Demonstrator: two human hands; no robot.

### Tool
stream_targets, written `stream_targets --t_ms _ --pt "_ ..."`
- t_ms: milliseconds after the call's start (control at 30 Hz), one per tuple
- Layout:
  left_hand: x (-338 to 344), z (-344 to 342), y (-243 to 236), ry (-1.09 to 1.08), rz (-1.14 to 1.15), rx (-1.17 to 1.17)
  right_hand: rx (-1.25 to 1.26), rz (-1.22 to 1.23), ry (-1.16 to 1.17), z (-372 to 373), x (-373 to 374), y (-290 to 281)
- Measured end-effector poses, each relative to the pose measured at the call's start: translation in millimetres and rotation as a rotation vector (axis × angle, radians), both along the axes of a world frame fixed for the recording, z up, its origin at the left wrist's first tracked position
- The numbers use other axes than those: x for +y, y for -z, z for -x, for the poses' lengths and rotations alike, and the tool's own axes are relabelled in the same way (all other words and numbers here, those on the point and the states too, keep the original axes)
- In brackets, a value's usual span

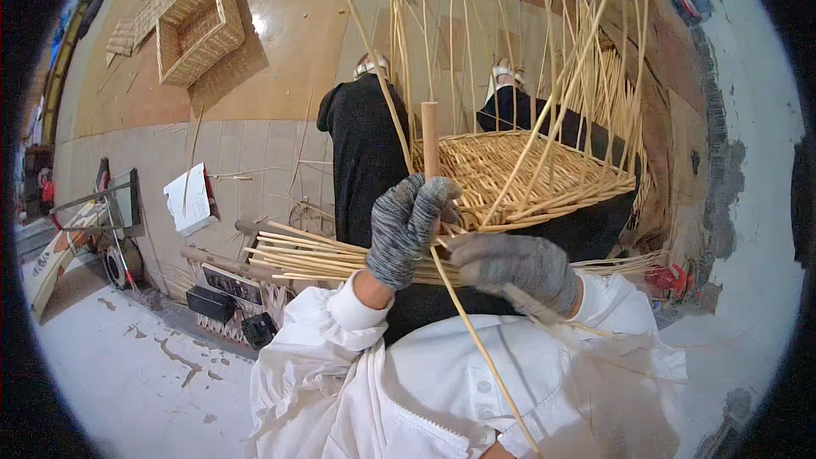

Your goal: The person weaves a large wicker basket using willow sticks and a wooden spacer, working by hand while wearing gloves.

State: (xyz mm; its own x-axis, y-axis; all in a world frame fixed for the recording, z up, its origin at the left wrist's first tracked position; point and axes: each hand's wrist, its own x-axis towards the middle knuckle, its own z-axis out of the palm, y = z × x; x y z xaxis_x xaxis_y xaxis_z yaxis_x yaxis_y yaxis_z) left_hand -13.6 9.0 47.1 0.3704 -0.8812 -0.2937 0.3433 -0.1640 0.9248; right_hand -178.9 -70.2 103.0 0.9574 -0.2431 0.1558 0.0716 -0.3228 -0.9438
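A flat woven wicker panel [527, 172] lies across my lap, with long stakes [557, 102] standing up from its edges. My left hand [404, 223], in a grey knitted glove, is closed at the panel's near left corner. Out of its top rises a round wooden rod [430, 138]; the rod's lower end is hidden. My right hand [517, 272], gloved alike and blurred, is curled beside the same corner, its fingertips close to the left hand. A blurred wicker strand [557, 321] trails from under it. Another long strand [480, 344] slants from between my hands down over my white top.
A bundle of loose canes [310, 255] lies left of my lap. Farther off on the floor sit a rectangular wicker basket [200, 34] and a white sheet or box [189, 198]. Black adapters [210, 303] lie at lower left, beside a wheeled item [115, 263]. Tall stakes crowd the right side.
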Motion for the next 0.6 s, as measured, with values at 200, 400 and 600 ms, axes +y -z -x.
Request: stream_targets --t_ms 200,400,600 --pt "-4.7 -44.2 -10.7 0.500 0.126 -0.059 0.012 -0.720 0.843 19.5 25.6 11.5" --pt "1.2 -32.1 -11.8 0.480 -0.036 -0.123 0.345 -0.483 0.817 28.0 -1.2 11.1" --pt "10.3 -22.7 3.2 0.329 0.011 -0.174 0.224 0.279 0.660 -34.3 -49.8 1.0"
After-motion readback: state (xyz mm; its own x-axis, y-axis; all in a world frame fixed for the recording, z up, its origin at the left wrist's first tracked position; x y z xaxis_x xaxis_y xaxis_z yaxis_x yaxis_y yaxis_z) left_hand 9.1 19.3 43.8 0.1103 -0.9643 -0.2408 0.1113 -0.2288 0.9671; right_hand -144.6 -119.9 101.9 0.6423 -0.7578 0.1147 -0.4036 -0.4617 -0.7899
